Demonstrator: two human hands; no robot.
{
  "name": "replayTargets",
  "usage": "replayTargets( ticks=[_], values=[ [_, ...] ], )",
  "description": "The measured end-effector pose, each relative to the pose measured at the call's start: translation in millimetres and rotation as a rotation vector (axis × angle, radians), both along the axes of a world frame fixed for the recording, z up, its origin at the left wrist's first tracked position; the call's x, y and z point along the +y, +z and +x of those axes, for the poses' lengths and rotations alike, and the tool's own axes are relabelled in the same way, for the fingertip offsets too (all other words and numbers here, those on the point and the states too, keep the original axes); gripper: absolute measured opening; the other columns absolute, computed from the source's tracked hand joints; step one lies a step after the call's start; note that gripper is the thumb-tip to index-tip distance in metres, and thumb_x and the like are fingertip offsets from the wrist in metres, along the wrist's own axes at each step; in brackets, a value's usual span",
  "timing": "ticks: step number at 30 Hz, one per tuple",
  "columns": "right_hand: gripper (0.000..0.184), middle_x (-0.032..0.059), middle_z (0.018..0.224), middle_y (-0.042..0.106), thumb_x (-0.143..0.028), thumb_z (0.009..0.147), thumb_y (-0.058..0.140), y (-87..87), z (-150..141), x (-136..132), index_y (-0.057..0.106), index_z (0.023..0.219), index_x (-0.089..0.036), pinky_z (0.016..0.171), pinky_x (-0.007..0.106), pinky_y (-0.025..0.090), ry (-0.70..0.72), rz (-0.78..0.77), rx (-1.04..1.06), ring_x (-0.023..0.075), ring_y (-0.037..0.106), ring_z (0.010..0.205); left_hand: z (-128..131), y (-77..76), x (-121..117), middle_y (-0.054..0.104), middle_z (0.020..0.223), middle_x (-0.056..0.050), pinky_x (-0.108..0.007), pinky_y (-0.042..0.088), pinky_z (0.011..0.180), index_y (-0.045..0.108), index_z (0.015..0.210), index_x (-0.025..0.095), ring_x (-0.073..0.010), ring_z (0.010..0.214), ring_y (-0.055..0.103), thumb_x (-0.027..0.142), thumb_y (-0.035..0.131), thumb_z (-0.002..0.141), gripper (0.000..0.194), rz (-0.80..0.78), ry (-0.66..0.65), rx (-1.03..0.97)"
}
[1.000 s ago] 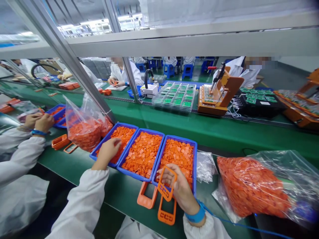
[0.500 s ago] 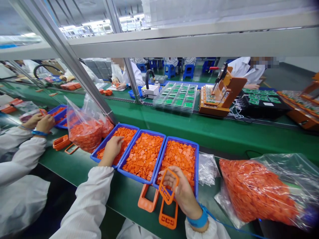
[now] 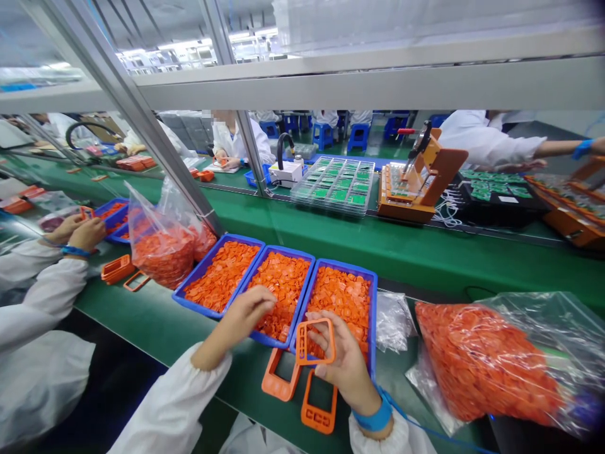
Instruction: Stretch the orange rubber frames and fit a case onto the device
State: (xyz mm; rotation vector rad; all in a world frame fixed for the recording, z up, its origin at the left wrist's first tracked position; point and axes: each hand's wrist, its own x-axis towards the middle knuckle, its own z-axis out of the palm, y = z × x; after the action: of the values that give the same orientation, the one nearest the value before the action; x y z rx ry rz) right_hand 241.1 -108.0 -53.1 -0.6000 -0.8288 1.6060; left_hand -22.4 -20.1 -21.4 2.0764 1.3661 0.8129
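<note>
My right hand [image 3: 348,360] holds an orange plastic frame [image 3: 316,362] over the near end of the right blue tray [image 3: 373,321]. The frame has a large window and a bar with small cut-outs on its left side. Above the near part of the middle blue tray [image 3: 270,342], my left hand [image 3: 248,310] has its thumb and fingers pinched together. Whatever is between them, if anything, is too small to make out. Small orange plastic pieces fill both trays and the left blue tray [image 3: 196,307]. Two more orange frames, one [image 3: 278,386] beside the other [image 3: 319,419], lie in front of the trays.
A bag of orange pieces [image 3: 486,359] lies at the right, by crumpled clear plastic [image 3: 393,321]. Another filled bag [image 3: 163,255] stands beyond the left tray. A co-worker's hands [image 3: 85,233] work at the far left. A metal post [image 3: 155,142] slants down behind the trays.
My left hand has moved right and nearer, from the left tray to the middle tray. My right hand has turned the frame, so its cut-out bar now faces left. A co-worker's arm reaches out at the far right.
</note>
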Motion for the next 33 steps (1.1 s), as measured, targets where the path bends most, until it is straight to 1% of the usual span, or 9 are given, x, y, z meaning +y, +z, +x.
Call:
replayTargets(
  ticks=[3,7,13,17,20,23,27,30,33],
  values=[
    [0.081,0.0128,0.143,0.071,-0.037,0.064,0.103,0.1,-0.9,-0.5,0.066,0.136,-0.031,0.124,0.059,0.04,0.015,0.028,-0.027,0.0349,0.062,0.14,30.9,11.2,-30.0,0.074,0.086,-0.005,-0.029,0.055,0.071,0.073,0.102,0.019,-0.0188,0.076,0.069,0.034,0.065,0.098,0.017,-0.205,-0.143,-0.21],
    [0.079,0.0092,0.141,0.072,-0.036,0.064,0.103,0.8,-2.4,-1.3,0.067,0.135,-0.034,0.126,0.055,0.04,0.032,0.061,-0.026,0.0314,0.063,0.139,49.1,23.7,-40.9,0.072,0.084,-0.004,-0.029,0.051,0.074,0.073,0.085,0.018,-0.0177,0.077,0.067,0.034,0.071,0.096,0.019,-0.211,-0.205,-0.266],
    [0.077,0.0077,0.139,0.073,-0.034,0.062,0.104,3.9,-3.0,-1.3,0.068,0.131,-0.034,0.126,0.052,0.041,0.037,0.072,0.001,0.0301,0.065,0.137,53.7,20.4,-39.5,0.066,0.085,-0.004,-0.03,0.049,0.075,0.073,0.084,0.018,-0.018,0.08,0.063,0.046,0.068,0.099,0.032,-0.235,-0.19,-0.31],
    [0.077,0.0092,0.14,0.072,-0.035,0.063,0.104,5.2,-2.6,-2.5,0.068,0.131,-0.032,0.124,0.052,0.042,0.044,0.063,-0.004,0.0315,0.064,0.139,57.4,15.2,-42.4,0.066,0.084,-0.002,-0.027,0.048,0.07,0.07,0.096,0.018,-0.0157,0.074,0.06,0.054,0.072,0.095,0.037,-0.394,-0.163,-0.437],
    [0.078,0.0106,0.141,0.072,-0.038,0.064,0.103,3.3,-2.7,-3.6,0.066,0.133,-0.032,0.119,0.05,0.048,0.053,0.069,-0.021,0.0322,0.064,0.138,58.7,16.7,-43.0,0.069,0.087,-0.003,-0.025,0.047,0.066,0.072,0.106,0.017,-0.0142,0.071,0.058,0.058,0.067,0.096,0.043,-0.554,-0.2,-0.423],
    [0.082,0.0109,0.141,0.071,-0.041,0.065,0.102,-0.1,-2.8,-4.2,0.063,0.136,-0.032,0.114,0.049,0.052,0.072,0.084,-0.042,0.0322,0.066,0.135,57.2,19.7,-41.3,0.07,0.087,-0.004,-0.025,0.046,0.064,0.075,0.104,0.014,-0.0132,0.068,0.058,0.062,0.062,0.098,0.049,-0.693,-0.237,-0.363],
    [0.083,0.0113,0.142,0.07,-0.045,0.066,0.101,-1.2,-1.9,-4.3,0.061,0.138,-0.032,0.115,0.05,0.051,0.091,0.114,-0.074,0.0327,0.066,0.136,52.6,18.5,-37.3,0.066,0.077,-0.002,-0.025,0.046,0.063,0.072,0.091,0.013,-0.0126,0.064,0.056,0.066,0.071,0.089,0.053,-0.8,-0.256,-0.407],
    [0.083,0.0111,0.139,0.072,-0.046,0.067,0.1,0.7,-1.2,-4.0,0.06,0.139,-0.032,0.115,0.05,0.052,0.097,0.131,-0.094,0.0325,0.068,0.133,50.7,17.3,-35.7,0.064,0.074,-0.001,-0.025,0.045,0.063,0.07,0.087,0.013,-0.0126,0.063,0.055,0.065,0.07,0.089,0.052,-0.815,-0.301,-0.402],
    [0.082,0.0109,0.139,0.073,-0.046,0.067,0.1,1.8,-0.7,-3.8,0.061,0.138,-0.033,0.115,0.05,0.052,0.093,0.137,-0.108,0.0327,0.068,0.133,51.8,20.7,-36.6,0.067,0.081,-0.003,-0.026,0.046,0.067,0.071,0.094,0.014,-0.0147,0.069,0.057,0.057,0.063,0.097,0.044,-0.745,-0.327,-0.309]
  ],
)
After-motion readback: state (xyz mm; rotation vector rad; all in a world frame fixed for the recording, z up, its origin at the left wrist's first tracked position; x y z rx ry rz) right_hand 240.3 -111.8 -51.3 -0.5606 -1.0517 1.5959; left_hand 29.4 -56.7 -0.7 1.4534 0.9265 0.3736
